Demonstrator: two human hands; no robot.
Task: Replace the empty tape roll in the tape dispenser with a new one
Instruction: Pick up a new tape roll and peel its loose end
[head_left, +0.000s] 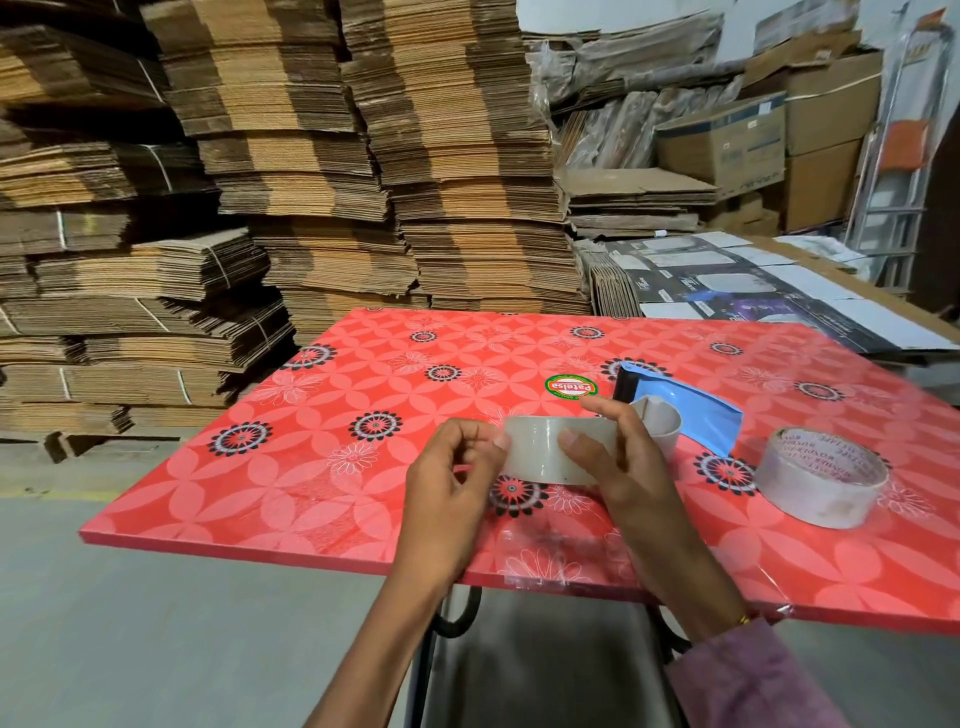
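A clear tape roll (545, 452) is held upright just above the red flowered table (322, 457). My right hand (623, 467) grips its right side, thumb on the outer face. My left hand (452, 478) pinches at the roll's left edge with thumb and fingertips. Behind my right hand an empty pale cardboard core (662, 423) stands on the table beside the blue tape dispenser (691, 410), which lies on its side with its black roller end toward the far left. A second clear tape roll (823, 475) lies flat on the table at the right.
A round green and red sticker (570, 387) marks the table's middle. Tall stacks of flattened cardboard (311, 182) fill the background, with printed dark boxes (727, 291) behind the table's far right corner. Grey floor (156, 623) lies to the left, below the table edge.
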